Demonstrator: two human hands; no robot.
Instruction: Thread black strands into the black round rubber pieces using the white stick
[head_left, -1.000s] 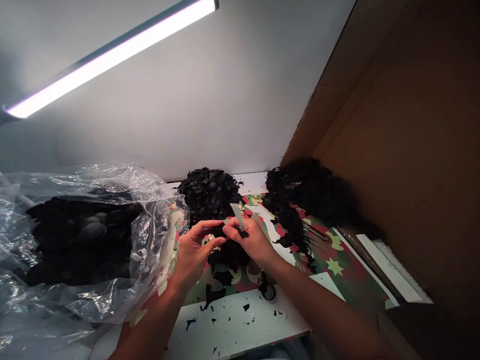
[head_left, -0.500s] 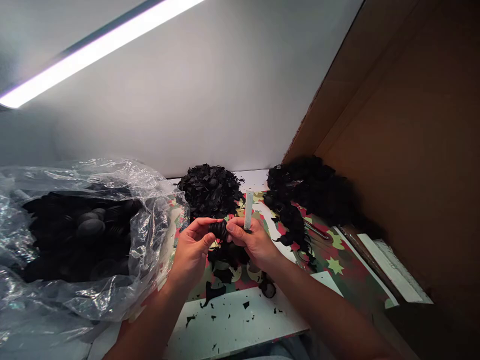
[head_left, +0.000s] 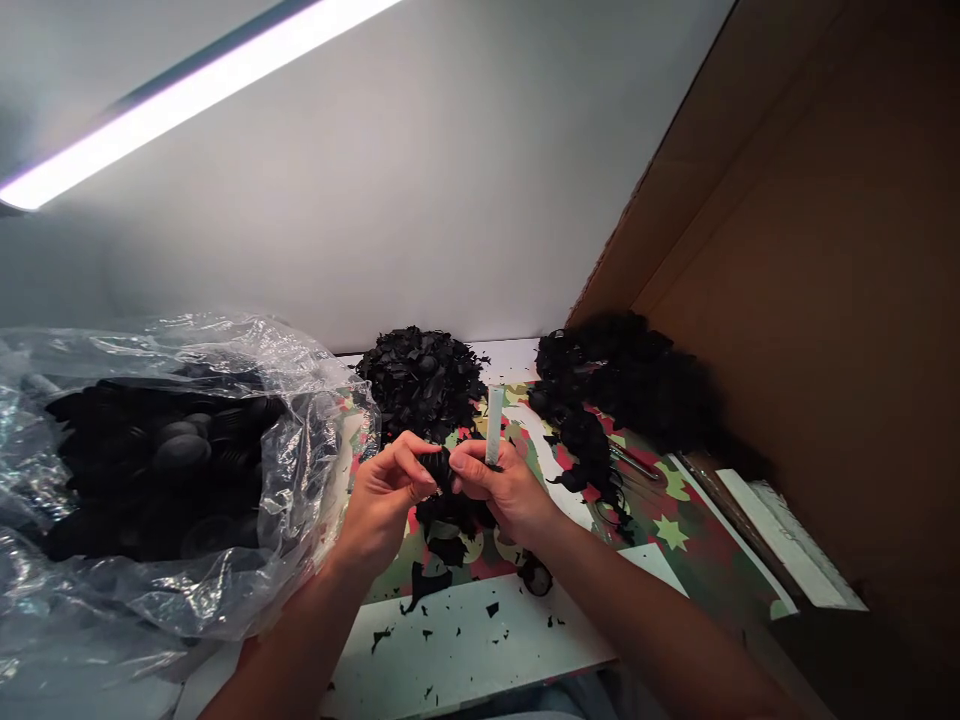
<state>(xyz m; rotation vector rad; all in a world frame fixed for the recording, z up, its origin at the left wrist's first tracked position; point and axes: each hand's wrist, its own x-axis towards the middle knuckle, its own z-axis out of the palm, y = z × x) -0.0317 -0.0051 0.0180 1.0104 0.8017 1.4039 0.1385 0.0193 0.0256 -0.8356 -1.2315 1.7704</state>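
Note:
Between my hands is a small ribbed black piece (head_left: 436,467), which looks like a stack of thin black discs. My left hand (head_left: 382,495) pinches it from the left, thumb and fingertips closed on its side. From the right, my right hand (head_left: 514,492) presses its thumb and finger at the piece's other end. Up from that same right fist sticks a flat whitish strip (head_left: 495,425); its lower end is hidden in the fingers. Below the hands lie loose black scraps (head_left: 448,550) and a black ring (head_left: 535,577).
On the left, a clear plastic bag (head_left: 300,490) holds many black discs (head_left: 182,447). Behind the hands rises a heap of black scraps (head_left: 420,375), with a tangled black pile (head_left: 637,380) to its right. A cardboard panel (head_left: 810,280) bounds the right side.
My left fingers have shifted over the black piece, the index finger now bent higher above it. The right hand and strip have hardly moved.

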